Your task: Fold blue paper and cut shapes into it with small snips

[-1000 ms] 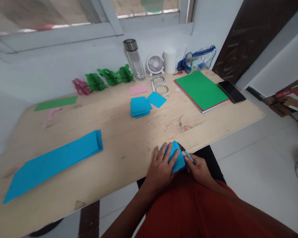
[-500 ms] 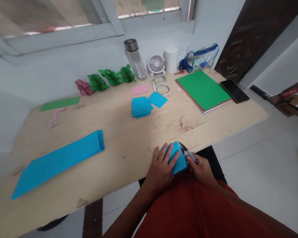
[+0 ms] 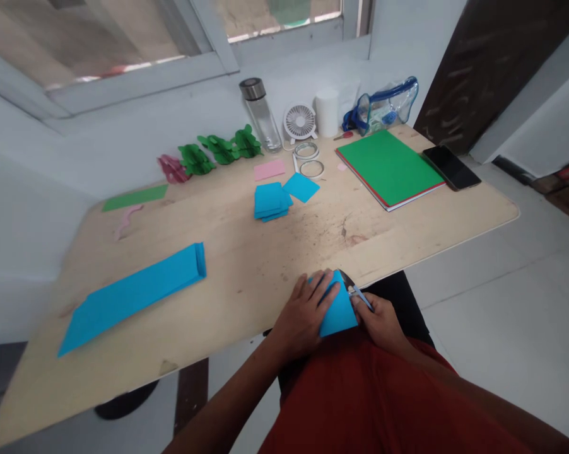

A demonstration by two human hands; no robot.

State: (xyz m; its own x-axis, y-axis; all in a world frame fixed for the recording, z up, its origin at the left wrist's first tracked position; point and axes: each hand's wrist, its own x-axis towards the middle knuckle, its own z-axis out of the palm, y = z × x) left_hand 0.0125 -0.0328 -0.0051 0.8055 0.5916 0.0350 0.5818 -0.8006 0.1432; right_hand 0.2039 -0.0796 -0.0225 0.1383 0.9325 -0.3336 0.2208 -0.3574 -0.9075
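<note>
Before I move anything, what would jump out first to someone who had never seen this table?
Probably the big green book at the table's far right, and the long folded strip of blue paper lying at the left. Next, at the near edge, the left hand spread on a smaller blue piece, with the right hand gripping a slim tool beside it.

I see left hand [image 3: 304,313] flat on blue paper [image 3: 339,312] at table [image 3: 228,252] edge, right hand [image 3: 380,320] gripping slim tool [image 3: 363,297].
</note>
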